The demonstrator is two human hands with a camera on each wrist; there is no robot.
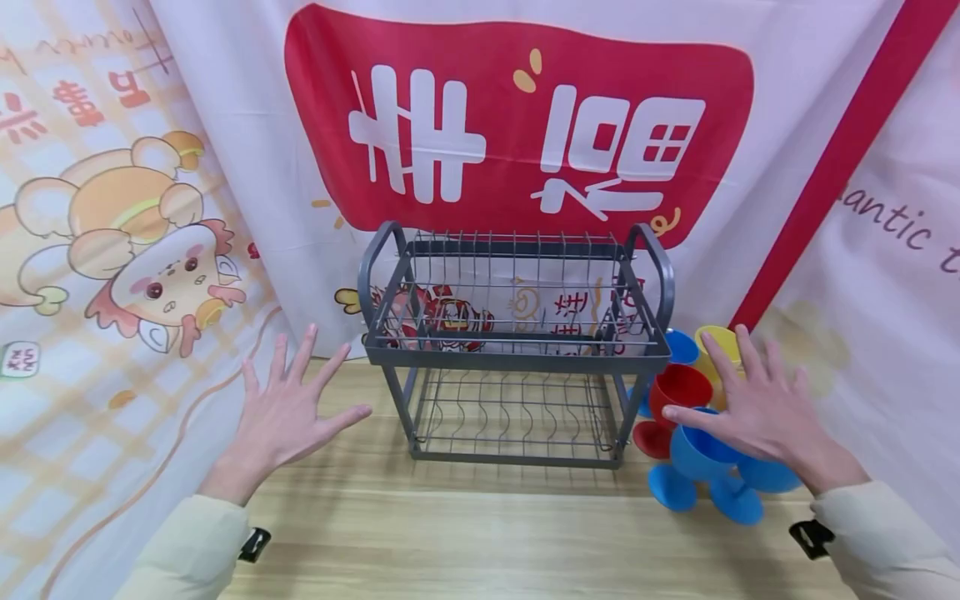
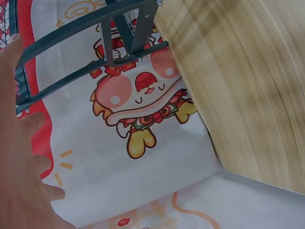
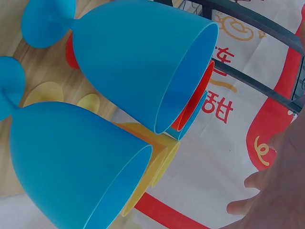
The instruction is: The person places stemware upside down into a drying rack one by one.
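Observation:
A dark grey two-tier wire dish rack (image 1: 517, 360) stands upright on the wooden table, its tiers bare. To its left my left hand (image 1: 281, 408) hovers with fingers spread, holding nothing. On the other side my right hand (image 1: 765, 408) is spread as well, over a group of plastic goblets. Among them are blue goblets (image 1: 701, 454), a red goblet (image 1: 678, 387) and a yellow goblet (image 1: 717, 343), all standing on their feet. In the right wrist view a large blue goblet (image 3: 138, 62) fills the upper middle, with red and yellow rims behind it. The right hand partly hides several goblets in the head view.
Light wooden tabletop (image 1: 480, 533) spreads in front of the rack. A white printed cloth (image 1: 247, 92) with a red panel hangs behind, and printed cloth also covers both sides. The rack's curved side handles (image 1: 654, 275) rise above its upper tier.

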